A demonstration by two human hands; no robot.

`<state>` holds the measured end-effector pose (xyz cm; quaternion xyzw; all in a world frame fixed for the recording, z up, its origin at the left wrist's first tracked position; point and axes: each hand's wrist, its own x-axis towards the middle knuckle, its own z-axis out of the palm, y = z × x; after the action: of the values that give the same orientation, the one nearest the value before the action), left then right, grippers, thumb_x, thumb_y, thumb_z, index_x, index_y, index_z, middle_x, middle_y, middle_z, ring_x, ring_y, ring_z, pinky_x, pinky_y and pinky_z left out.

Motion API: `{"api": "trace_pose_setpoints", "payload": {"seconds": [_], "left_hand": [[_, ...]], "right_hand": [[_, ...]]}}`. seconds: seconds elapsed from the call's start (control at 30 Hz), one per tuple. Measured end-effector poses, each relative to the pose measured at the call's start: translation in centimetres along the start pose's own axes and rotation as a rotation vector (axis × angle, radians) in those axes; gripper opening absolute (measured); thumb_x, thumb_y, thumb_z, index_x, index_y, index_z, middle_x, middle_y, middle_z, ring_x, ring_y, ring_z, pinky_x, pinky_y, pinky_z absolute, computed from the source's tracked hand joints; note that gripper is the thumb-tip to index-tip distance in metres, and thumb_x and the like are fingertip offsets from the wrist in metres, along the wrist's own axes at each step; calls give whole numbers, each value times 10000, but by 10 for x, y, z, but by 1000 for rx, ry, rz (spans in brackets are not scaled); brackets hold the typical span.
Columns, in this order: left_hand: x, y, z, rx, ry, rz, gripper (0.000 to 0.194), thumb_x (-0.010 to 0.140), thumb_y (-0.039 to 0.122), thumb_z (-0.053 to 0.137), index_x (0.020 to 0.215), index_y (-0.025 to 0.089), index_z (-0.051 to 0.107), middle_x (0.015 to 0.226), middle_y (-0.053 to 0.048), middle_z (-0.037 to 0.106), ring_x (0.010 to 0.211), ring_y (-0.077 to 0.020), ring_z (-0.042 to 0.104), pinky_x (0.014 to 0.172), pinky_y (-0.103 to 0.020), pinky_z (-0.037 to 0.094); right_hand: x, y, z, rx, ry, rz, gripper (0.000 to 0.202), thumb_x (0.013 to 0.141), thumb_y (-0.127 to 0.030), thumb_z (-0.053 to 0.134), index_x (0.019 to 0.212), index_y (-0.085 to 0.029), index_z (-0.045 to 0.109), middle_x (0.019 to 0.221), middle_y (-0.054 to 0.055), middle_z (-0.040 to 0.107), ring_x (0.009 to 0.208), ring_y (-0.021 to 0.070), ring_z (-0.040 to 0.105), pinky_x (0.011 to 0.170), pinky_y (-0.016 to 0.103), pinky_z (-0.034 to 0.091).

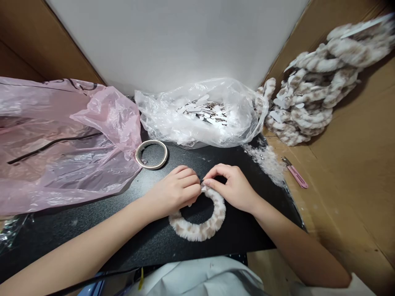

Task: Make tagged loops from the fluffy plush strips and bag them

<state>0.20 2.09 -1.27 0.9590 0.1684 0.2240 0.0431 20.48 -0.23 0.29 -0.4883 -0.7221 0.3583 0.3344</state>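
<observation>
A fluffy white band with pale brown patches point(197, 231) lies in a ring on the black tabletop, its loop towards me. At the ring's far side, my left hand point(182, 188) is closed with its fingers curled over the band. My right hand point(233, 185) meets it there, thumb and forefinger pinched on the band at the same spot. A small pale bit shows between the two hands, but the fingers cover most of it. Beyond my left hand lies a roll of tape point(152, 166).
A clear plastic bag point(166, 123) holds many white tags point(203, 111) at the back. Pink plastic sheeting point(101, 164) with a dark rod point(52, 146) covers the left. Right are piled fluffy bands point(314, 94), a pink cutter point(296, 174) on cardboard, and white fluff point(268, 162).
</observation>
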Motion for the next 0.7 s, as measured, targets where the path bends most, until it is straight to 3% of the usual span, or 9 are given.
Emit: {"api": "trace_pose_setpoints", "payload": {"seconds": [0.1, 0.23, 0.4, 0.57, 0.7], "left_hand": [[0, -1, 2, -42, -14, -48, 172, 925, 154, 482, 769, 177, 550, 762, -27, 634, 768, -165, 530, 784, -317, 402], [1, 3, 2, -200, -1, -273, 155, 889, 162, 518, 736, 177, 526, 709, -9, 611, 708, -150, 528, 699, -283, 395], [4, 12, -3, -408, 28, -603, 134, 837, 213, 560, 710, 173, 544, 683, -9, 603, 676, -148, 552, 627, -248, 402], [3, 14, -3, -652, 45, -811, 144, 843, 269, 567, 741, 168, 563, 710, -3, 642, 635, -131, 558, 591, -236, 401], [1, 11, -3, -874, 28, -880, 205, 842, 353, 595, 784, 157, 575, 736, -15, 636, 660, -136, 552, 592, -238, 413]], "right_hand": [[0, -1, -2, 28, -13, 55, 84, 790, -106, 682, 752, -181, 693, 753, 1, 714, 723, 148, 639, 674, 274, 469], [-6, -2, 7, -148, 115, -161, 101, 772, -111, 719, 712, -185, 685, 817, 7, 728, 846, 180, 603, 783, 339, 430], [-13, 1, 19, -354, 225, -393, 136, 840, -147, 666, 713, -198, 667, 889, 0, 729, 923, 191, 550, 840, 381, 373], [-14, 6, 23, -372, 317, -447, 139, 844, -174, 671, 710, -211, 668, 919, -5, 740, 943, 191, 561, 844, 375, 392], [-14, 7, 22, -408, 340, -496, 97, 839, -181, 685, 752, -224, 683, 945, -16, 751, 978, 197, 586, 866, 390, 389]]}}
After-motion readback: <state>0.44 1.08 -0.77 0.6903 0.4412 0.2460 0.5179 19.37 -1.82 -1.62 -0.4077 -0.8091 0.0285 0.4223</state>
